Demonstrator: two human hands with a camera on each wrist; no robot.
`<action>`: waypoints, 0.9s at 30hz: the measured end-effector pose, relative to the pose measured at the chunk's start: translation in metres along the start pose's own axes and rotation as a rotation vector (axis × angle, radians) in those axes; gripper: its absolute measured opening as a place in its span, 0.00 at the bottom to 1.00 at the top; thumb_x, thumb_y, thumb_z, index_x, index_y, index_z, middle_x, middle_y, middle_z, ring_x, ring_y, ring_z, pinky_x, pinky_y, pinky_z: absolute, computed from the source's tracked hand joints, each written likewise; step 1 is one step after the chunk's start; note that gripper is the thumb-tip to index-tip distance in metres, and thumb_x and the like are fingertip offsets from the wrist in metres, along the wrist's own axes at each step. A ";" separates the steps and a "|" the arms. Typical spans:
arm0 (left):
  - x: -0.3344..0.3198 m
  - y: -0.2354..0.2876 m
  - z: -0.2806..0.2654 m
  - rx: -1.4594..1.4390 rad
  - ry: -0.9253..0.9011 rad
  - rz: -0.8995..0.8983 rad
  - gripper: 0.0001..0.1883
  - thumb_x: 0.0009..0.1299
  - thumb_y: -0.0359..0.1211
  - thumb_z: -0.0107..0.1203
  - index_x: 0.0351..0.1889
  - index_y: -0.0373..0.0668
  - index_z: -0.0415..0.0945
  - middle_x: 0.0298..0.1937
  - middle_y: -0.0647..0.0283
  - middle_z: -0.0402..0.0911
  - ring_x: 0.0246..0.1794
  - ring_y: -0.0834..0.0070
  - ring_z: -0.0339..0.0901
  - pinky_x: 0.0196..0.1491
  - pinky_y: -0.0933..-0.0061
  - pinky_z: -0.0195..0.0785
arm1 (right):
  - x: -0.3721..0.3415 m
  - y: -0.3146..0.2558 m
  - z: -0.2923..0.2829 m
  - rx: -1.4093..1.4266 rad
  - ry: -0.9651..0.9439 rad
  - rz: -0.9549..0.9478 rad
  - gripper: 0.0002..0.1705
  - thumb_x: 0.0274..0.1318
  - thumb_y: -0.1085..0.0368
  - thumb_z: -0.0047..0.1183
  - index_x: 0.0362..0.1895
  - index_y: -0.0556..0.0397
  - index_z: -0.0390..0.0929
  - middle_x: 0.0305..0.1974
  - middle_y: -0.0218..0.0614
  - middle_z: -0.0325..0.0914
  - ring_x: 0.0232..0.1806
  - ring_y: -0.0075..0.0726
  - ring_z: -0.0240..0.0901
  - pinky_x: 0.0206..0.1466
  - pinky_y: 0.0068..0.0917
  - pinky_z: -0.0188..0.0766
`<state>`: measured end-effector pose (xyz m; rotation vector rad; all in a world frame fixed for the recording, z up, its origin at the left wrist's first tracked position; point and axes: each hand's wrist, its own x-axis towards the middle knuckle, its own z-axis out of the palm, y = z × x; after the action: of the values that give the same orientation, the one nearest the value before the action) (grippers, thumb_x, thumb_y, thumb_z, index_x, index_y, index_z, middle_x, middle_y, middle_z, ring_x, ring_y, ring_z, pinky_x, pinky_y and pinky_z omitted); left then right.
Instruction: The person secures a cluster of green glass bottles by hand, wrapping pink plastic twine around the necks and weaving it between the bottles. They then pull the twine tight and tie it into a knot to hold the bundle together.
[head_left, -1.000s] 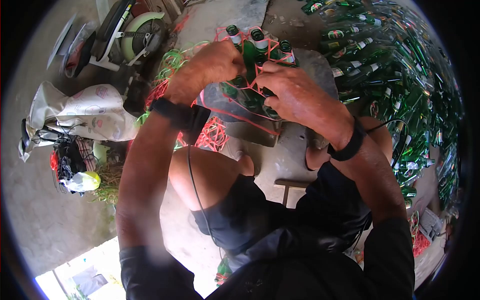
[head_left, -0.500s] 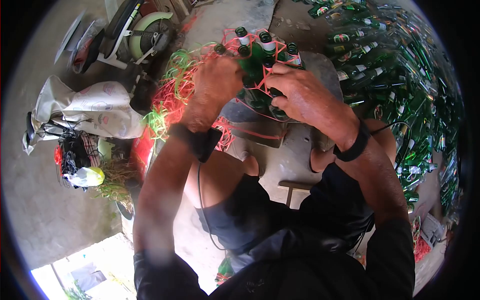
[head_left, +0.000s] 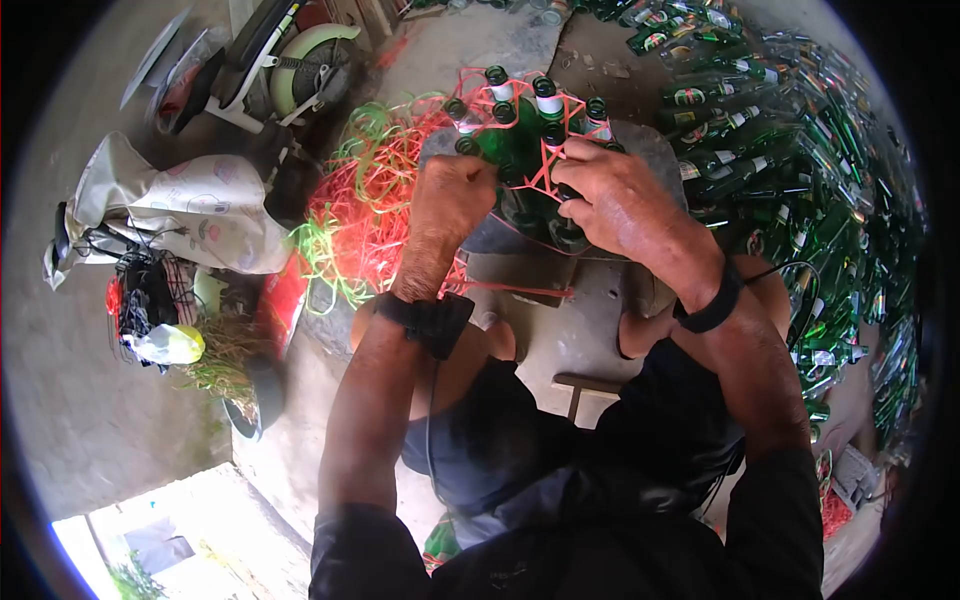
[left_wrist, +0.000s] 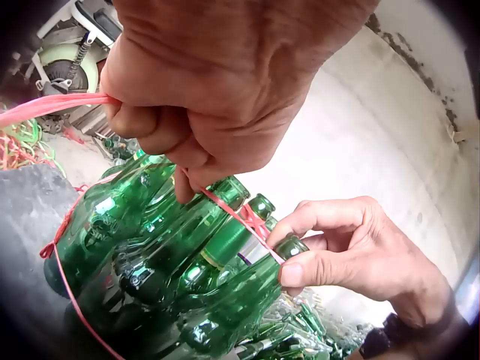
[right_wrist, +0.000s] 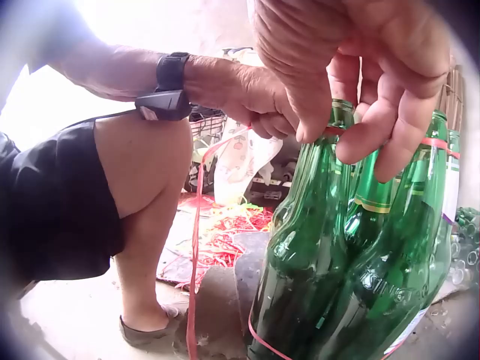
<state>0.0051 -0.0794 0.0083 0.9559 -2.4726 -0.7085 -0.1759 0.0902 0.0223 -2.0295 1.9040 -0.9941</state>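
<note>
A tight cluster of green glass bottles point(head_left: 523, 130) stands upright on a dark slab point(head_left: 655, 160), with pink plastic twine point(left_wrist: 214, 201) run around several necks and another loop lower on their sides. My left hand point(head_left: 452, 200) grips the twine in curled fingers, right by the near left bottle tops; a loose length trails from that fist in the left wrist view. The thumb and fingers of my right hand point(head_left: 620, 195) pinch a bottle neck point(right_wrist: 341, 112) at the near right, just under its mouth. There the thumb lies over the twine.
Many loose green bottles point(head_left: 790, 190) lie heaped on the right. Tangled pink and green twine point(head_left: 380, 185) is piled left of the slab. A scooter point(head_left: 300, 75) and a pale printed cloth point(head_left: 220, 215) are farther left. Between the legs shows a low wooden stool point(head_left: 585, 385).
My left hand has come down and toward the body from over the bottle tops, uncovering the left bottle necks. The right hand keeps its hold on the bottle neck. The view has shifted slightly.
</note>
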 end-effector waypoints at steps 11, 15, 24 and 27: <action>-0.017 0.014 0.023 -0.091 0.165 -0.106 0.11 0.70 0.33 0.62 0.36 0.33 0.87 0.23 0.52 0.84 0.23 0.73 0.82 0.31 0.67 0.73 | 0.004 0.005 -0.017 -0.069 0.041 -0.050 0.10 0.49 0.76 0.65 0.37 0.56 0.79 0.43 0.42 0.78 0.45 0.59 0.80 0.47 0.50 0.78; -0.029 0.033 0.034 -0.277 0.208 -0.194 0.11 0.68 0.35 0.64 0.30 0.34 0.85 0.25 0.47 0.83 0.25 0.50 0.84 0.33 0.58 0.75 | 0.004 0.023 -0.027 -0.111 0.015 -0.051 0.16 0.47 0.79 0.65 0.42 0.60 0.79 0.45 0.46 0.76 0.47 0.63 0.78 0.47 0.50 0.76; -0.047 0.056 0.060 -0.473 0.323 -0.272 0.09 0.73 0.33 0.65 0.37 0.35 0.88 0.25 0.51 0.85 0.23 0.67 0.83 0.34 0.63 0.75 | 0.006 0.026 -0.030 -0.238 0.083 0.033 0.22 0.45 0.84 0.64 0.48 0.59 0.82 0.46 0.46 0.77 0.48 0.62 0.79 0.48 0.49 0.76; -0.052 0.052 0.066 -0.469 0.454 -0.135 0.08 0.75 0.31 0.63 0.41 0.36 0.89 0.28 0.51 0.86 0.26 0.69 0.84 0.34 0.65 0.75 | 0.003 0.024 -0.030 -0.239 0.081 0.062 0.23 0.46 0.82 0.65 0.50 0.57 0.83 0.47 0.44 0.78 0.51 0.60 0.80 0.50 0.48 0.77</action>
<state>-0.0196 0.0110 -0.0227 0.9716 -1.7594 -0.9404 -0.2128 0.0924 0.0334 -2.0667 2.2084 -0.8839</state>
